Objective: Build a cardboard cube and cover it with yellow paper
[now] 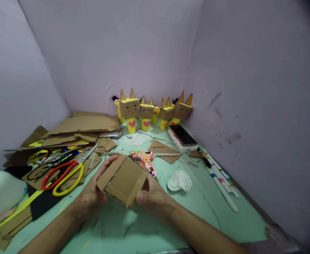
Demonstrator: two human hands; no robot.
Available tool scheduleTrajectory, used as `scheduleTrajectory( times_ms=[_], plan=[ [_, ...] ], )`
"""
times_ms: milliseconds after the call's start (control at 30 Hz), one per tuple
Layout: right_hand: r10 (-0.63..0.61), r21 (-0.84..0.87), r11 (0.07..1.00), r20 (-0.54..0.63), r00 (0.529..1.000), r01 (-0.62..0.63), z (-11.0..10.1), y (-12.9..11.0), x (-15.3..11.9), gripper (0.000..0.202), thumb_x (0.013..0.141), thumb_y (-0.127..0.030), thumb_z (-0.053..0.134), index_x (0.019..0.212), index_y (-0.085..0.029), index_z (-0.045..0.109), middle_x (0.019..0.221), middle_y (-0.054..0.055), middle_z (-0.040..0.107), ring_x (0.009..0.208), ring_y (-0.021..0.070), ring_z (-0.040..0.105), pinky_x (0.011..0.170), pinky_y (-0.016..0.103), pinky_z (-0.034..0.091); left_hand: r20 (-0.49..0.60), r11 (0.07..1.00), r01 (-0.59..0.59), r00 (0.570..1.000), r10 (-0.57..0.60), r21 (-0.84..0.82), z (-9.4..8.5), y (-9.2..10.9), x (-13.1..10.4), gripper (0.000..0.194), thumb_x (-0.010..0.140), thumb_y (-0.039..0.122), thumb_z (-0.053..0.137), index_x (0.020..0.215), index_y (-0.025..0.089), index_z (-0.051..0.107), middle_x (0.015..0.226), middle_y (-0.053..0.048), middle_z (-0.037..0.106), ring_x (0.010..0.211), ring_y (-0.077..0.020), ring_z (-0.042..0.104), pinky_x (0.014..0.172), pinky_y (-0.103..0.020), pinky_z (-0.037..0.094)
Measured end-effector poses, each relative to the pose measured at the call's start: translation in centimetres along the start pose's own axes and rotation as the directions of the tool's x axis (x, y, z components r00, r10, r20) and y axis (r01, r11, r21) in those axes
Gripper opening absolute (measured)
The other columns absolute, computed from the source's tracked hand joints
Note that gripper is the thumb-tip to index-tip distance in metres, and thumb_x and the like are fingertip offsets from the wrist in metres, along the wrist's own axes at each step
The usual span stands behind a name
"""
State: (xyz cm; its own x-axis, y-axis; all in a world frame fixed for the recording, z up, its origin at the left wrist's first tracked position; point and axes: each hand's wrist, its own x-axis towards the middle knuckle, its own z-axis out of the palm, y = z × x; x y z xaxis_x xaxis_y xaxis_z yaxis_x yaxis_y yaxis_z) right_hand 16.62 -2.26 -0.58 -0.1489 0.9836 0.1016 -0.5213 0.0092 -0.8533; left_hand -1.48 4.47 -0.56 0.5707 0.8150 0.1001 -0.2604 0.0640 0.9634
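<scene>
Between my two hands is a small cardboard box [126, 179], tilted above the front of the green table [112, 231]. My left hand [93, 190] wraps round its left side, with the fingers partly behind it. On the other side my right hand [153, 192] grips the box's right edge, the thumb lying at the near corner. Just behind the box lies a glue gun [144, 160] with a floral pattern and a white glue stick in it. A crumpled white tissue [180, 181] rests to the right of my right hand.
Red-and-yellow scissors [65, 176] lie on cardboard scraps [88, 125] at left, near a white bowl-like object [4, 194]. Yellow-and-cardboard animal figures [131, 114] stand at the back. A phone [183, 135] lies on a white box, with several markers [221, 181] at right.
</scene>
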Motion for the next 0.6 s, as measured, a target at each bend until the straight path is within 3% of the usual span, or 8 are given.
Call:
scheduleTrajectory(
  times_ms=[100, 200, 333, 467, 600],
  plan=[
    [0.022, 0.137, 0.99, 0.03, 0.999, -0.026, -0.7, 0.5, 0.4, 0.116, 0.041, -0.048, 0.089, 0.139, -0.027, 0.032, 0.147, 0.013, 0.038, 0.131, 0.0336, 0.043, 0.102, 0.048, 0.04, -0.002, 1.0, 0.007, 1.0, -0.007, 0.025, 0.0, 0.1, 0.0, 0.093, 0.046, 0.042, 0.088, 0.129, 0.037, 0.047, 0.132, -0.003, 0.054, 0.115, -0.033, 0.055, 0.089, -0.036, 0.051],
    [0.028, 0.12, 0.992, -0.003, 1.0, -0.028, -1.0, 0.3, 0.6, 0.119, 0.043, -0.048, 0.089, 0.141, -0.024, 0.027, 0.144, 0.016, 0.041, 0.13, 0.0339, 0.044, 0.107, 0.05, 0.033, 0.023, 0.998, -0.005, 1.0, 0.003, 0.058, 0.1, 0.3, 0.0, 0.089, 0.05, 0.04, 0.088, 0.129, 0.038, 0.047, 0.137, -0.002, 0.051, 0.119, -0.0331, 0.052, 0.091, -0.036, 0.049],
    [-0.095, -0.14, 0.987, -0.112, 0.989, 0.079, -0.7, -0.9, 0.1, 0.13, 0.043, -0.04, 0.091, 0.145, -0.023, 0.013, 0.146, 0.017, 0.035, 0.132, 0.0325, 0.04, 0.109, 0.048, 0.031, 0.076, 0.997, -0.054, 0.996, 0.05, 0.059, 0.1, 0.9, 0.0, 0.087, 0.057, 0.046, 0.083, 0.134, 0.031, 0.045, 0.143, -0.007, 0.045, 0.133, -0.0359, 0.037, 0.103, -0.041, 0.039],
    [-0.164, -0.487, 0.869, -0.11, 0.98, 0.091, -0.5, -1.0, -0.4, 0.134, 0.043, -0.031, 0.091, 0.147, -0.021, 0.006, 0.147, 0.018, 0.027, 0.135, 0.0315, 0.033, 0.113, 0.047, 0.024, 0.073, 0.982, -0.048, 0.997, 0.035, 0.184, 0.5, 1.2, -0.3, 0.101, 0.053, 0.054, 0.083, 0.14, 0.03, 0.036, 0.146, -0.009, 0.042, 0.134, -0.0364, 0.036, 0.106, -0.043, 0.036],
    [-0.133, -0.49, 0.868, -0.067, 0.989, 0.083, -0.4, -0.3, -0.4, 0.133, 0.043, -0.037, 0.09, 0.147, -0.02, 0.008, 0.148, 0.019, 0.025, 0.136, 0.032, 0.033, 0.113, 0.048, 0.024, -0.014, 0.943, 0.009, 1.0, -0.004, 0.333, 1.6, 1.2, -0.6, 0.11, 0.052, 0.055, 0.083, 0.143, 0.023, 0.03, 0.141, -0.012, 0.046, 0.123, -0.0376, 0.048, 0.1, -0.043, 0.042]
  ],
)
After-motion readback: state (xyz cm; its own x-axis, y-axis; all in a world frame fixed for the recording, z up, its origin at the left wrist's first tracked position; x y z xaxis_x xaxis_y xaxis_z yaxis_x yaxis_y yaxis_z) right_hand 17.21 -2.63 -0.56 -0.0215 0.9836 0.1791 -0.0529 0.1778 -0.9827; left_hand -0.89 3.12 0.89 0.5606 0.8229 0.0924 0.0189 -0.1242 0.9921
